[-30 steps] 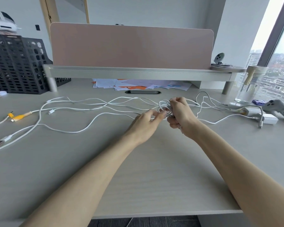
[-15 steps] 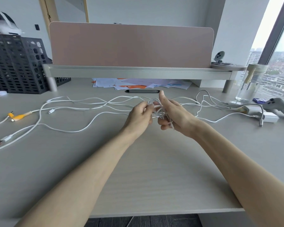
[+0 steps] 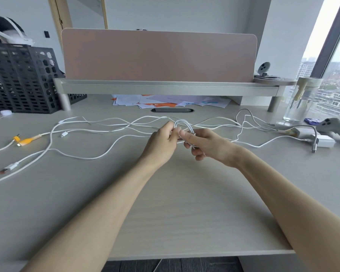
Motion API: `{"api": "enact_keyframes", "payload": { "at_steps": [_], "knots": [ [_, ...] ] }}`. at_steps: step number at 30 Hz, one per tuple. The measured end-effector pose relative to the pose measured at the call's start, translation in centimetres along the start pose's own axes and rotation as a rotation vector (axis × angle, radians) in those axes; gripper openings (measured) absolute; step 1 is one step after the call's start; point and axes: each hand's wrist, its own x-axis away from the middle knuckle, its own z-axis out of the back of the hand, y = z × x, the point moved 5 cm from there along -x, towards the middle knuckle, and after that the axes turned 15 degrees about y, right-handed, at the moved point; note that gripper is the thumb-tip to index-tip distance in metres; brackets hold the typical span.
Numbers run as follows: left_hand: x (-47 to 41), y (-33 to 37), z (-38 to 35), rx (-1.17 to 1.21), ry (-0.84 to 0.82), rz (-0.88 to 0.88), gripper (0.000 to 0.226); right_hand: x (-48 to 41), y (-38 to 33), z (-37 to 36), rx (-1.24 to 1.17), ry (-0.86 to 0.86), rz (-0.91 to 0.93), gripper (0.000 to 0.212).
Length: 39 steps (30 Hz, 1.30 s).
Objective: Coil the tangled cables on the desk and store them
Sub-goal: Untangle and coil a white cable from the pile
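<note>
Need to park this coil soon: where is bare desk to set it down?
Free: the wide bare desk between the loose white cables and the front edge. Crowded: the cable strip from the yellow connector to the charger and glass jar; papers under the shelf.

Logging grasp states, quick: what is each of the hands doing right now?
Left hand: closed, pinching the white cable coil.
Right hand: closed, holding the same coil.
</note>
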Motion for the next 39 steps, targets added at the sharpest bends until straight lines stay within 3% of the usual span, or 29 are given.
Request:
{"api": "enact_keyframes", "payload": {
  "at_steps": [4,8,14,19,23,28,33,36,39],
  "knots": [
    [0.0,0.0,0.4,-0.196,-0.134,-0.095,0.032,-0.7,0.4,0.9,0.066,0.197,0.003,0.046],
    [1.4,1.4,0.1,-0.447,-0.298,-0.346,0.02,-1.2,0.8,3.1,-0.048,0.408,-0.023,0.045],
    [2.0,2.4,-0.4,-0.692,-0.292,-0.571,0.023,-1.5,1.0,1.5,-0.126,0.268,-0.044,0.042],
    [1.5,2.8,0.5,-0.676,-0.244,-0.563,0.021,-1.7,1.3,2.0,0.063,0.366,0.044,0.037],
    [2.3,3.5,-0.7,-0.754,-0.291,-0.684,0.007,-1.8,1.4,2.3,0.237,0.472,0.114,0.037],
    [1.8,3.6,0.4,-0.765,-0.257,-0.726,0.012,-1.4,0.9,2.7,0.517,0.515,0.277,0.034],
    [0.1,3.8,4.3,-0.543,0.087,-0.78,0.046,-1.3,0.6,1.5,0.715,0.325,0.594,0.017],
    [-0.5,3.7,5.3,-0.418,0.123,-0.692,0.031,-1.0,0.9,-0.4,0.763,0.113,0.619,0.015],
    [-1.4,2.2,5.0,-0.251,0.076,-0.486,0.012,0.0,-0.5,-2.5,0.652,0.02,0.697,0.019]
  ]
}}
